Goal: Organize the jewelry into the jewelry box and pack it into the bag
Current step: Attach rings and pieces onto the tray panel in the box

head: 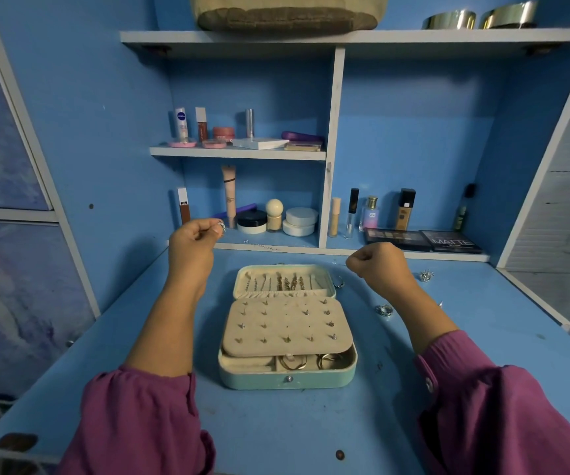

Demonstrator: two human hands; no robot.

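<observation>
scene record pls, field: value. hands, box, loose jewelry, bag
left hand: raised, pinches small silver piece
right hand: raised, fingers curled; any held item not visible
jewelry box: open on desk, stud panel folded over base, chains in lid, rings in front slots
loose jewelry: silver pieces on desk right of box, e.g. ring
bag: on top shelf, unpacked

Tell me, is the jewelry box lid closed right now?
No, the jewelry box lies open on the table, its lid tipped back showing chains inside.
</observation>
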